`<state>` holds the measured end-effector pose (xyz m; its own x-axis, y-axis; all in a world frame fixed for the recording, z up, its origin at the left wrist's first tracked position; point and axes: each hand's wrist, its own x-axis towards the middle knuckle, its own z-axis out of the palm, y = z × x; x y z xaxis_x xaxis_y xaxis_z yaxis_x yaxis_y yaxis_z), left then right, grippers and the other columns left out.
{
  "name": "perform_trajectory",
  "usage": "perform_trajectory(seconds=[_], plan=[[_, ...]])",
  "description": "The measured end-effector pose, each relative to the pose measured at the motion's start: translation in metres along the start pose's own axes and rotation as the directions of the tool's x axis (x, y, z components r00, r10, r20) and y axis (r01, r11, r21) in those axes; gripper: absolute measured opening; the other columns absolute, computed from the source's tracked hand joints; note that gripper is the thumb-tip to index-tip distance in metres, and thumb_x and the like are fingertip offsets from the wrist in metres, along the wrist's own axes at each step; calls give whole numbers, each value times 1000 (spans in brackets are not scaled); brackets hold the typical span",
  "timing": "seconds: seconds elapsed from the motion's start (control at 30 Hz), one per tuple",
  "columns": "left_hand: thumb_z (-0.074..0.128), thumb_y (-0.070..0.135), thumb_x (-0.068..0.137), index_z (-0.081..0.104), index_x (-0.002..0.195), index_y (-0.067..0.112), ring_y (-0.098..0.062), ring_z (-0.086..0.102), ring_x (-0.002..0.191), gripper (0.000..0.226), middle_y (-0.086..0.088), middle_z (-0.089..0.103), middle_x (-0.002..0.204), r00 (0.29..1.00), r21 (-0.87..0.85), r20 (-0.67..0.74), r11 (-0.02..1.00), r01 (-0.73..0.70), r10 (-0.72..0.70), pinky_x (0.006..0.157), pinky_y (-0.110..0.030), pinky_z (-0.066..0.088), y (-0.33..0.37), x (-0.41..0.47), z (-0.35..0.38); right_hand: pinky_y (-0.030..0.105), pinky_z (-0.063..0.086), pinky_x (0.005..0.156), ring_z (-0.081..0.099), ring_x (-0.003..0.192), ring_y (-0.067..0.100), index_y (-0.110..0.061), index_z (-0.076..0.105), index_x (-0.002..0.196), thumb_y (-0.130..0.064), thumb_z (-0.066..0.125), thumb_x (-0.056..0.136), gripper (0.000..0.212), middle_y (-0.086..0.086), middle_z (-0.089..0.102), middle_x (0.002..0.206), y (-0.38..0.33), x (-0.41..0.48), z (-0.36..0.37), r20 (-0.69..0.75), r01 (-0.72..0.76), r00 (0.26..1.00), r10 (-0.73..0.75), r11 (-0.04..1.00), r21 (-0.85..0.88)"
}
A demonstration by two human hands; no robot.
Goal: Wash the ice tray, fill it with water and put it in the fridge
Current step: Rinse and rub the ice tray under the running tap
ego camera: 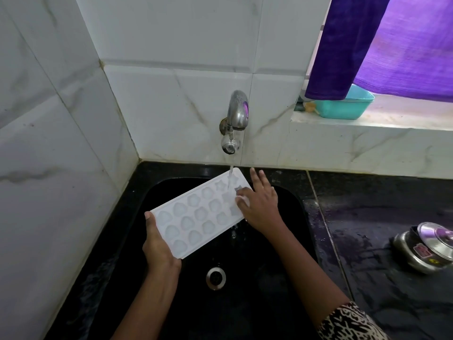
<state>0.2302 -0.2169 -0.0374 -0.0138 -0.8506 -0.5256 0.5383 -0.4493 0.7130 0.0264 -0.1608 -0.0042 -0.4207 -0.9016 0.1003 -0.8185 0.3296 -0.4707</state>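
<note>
A white ice tray [196, 214] with several shaped moulds is held tilted over the black sink [289, 241], its far end under the running tap [235, 119]. Water falls onto the tray's far moulds and drips off its right edge. My left hand [159, 249] grips the tray's near end, thumb along the left edge. My right hand [259, 202] lies on the far right end, its fingers pressing into the wet moulds there.
The sink drain [215, 278] sits below the tray. A wet black counter [380, 229] runs to the right with a steel lidded pot [429, 249] on it. A teal tub [343, 104] stands on the window ledge under a purple curtain [392, 45]. Tiled walls close the left and back.
</note>
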Motion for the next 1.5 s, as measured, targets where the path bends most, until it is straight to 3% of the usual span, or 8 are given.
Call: perform_trajectory(seconds=[0.3,0.43,0.63,0.8,0.9,1.03,1.27,1.5], plan=[[54,74,80,69,105,23,-30,69,99,58,-7,72,110,1000,-11,10,1000,26,-26,77,-43,57,4,2,0,53,0,114,-14,146,17,-26,58,120,-41,46,96,31,0,-4,161,-3,3,8,-32,83,995,-90,980,-178],[54,72,82,68,107,22,-31,68,102,58,-9,70,114,1000,-21,5,999,29,-29,78,-43,56,7,2,-1,53,-2,114,-11,147,18,-28,62,109,-46,53,91,27,-1,1,161,-1,3,5,-47,77,995,-89,977,-200],[43,69,90,61,128,21,-32,63,110,64,-9,66,123,995,-44,69,997,70,-67,78,-42,52,11,2,-1,53,-4,114,-18,145,17,-26,55,125,-44,48,94,36,-2,-8,161,-8,4,4,12,116,993,-116,969,-216],[40,68,92,58,132,19,-35,59,116,66,-13,63,128,988,-36,126,995,93,-88,91,-48,49,9,3,-3,51,-9,113,-22,144,16,-31,59,117,-54,51,89,37,-2,-8,161,1,5,-4,29,86,996,-82,963,-257],[38,67,93,57,133,19,-35,58,117,65,-13,62,129,985,-37,141,993,108,-101,88,-47,48,10,1,0,52,-8,113,-33,136,12,-31,53,128,-50,49,92,41,-3,-13,160,0,4,-1,51,107,994,-97,960,-260],[40,69,91,57,133,19,-37,59,116,67,-14,63,128,985,-25,143,994,106,-101,91,-50,48,11,1,-1,48,-7,114,-24,143,13,-34,57,123,-54,53,87,41,-6,-8,160,6,2,-4,56,103,994,-92,967,-231],[34,67,94,57,132,19,-33,62,111,66,-12,65,123,985,-38,161,997,74,-67,75,-43,51,13,-1,2,51,-9,114,-36,133,11,-32,48,133,-51,47,92,45,-4,-18,158,0,0,-1,74,107,993,-91,962,-251],[36,67,93,56,132,18,-34,59,114,66,-13,62,128,984,-36,154,995,94,-88,83,-45,49,18,-3,-13,49,-9,114,-34,133,9,-33,57,120,-59,53,85,43,-6,-12,159,-1,-2,3,65,117,992,-105,967,-228]])
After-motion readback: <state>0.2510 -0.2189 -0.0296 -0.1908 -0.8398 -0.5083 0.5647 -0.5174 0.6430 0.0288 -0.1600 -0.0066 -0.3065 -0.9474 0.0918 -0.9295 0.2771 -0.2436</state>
